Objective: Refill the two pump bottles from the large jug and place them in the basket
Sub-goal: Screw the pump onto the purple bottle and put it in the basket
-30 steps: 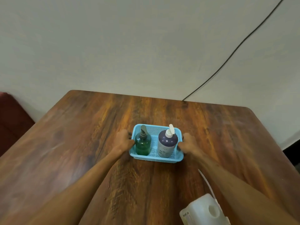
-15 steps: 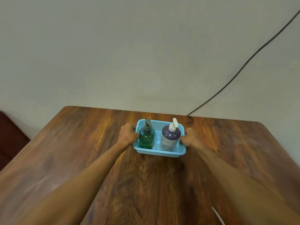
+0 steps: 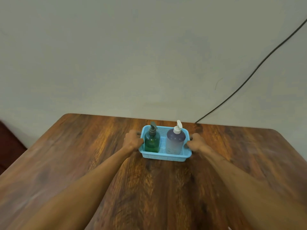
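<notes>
Both arms extended forward. Left hand (image 3: pixel 132 141) and right hand (image 3: pixel 196 142) grip the short ends of the blue perforated plastic basket (image 3: pixel 166 157), fingers curled on its rim. Basket near far table (image 3: pixel 66 155) edge, long axis left-right. Inside, upright: green bottle (image 3: pixel 152 141) at left, purple bottle (image 3: pixel 175 141) at right.

We see a brown wooden table (image 3: pixel 66 163) whose far edge meets a plain pale wall (image 3: pixel 116 55). A thin black cable (image 3: pixel 259 65) slants down the wall from the upper right. Something dark red (image 3: pixel 8 146) sits at the left.
</notes>
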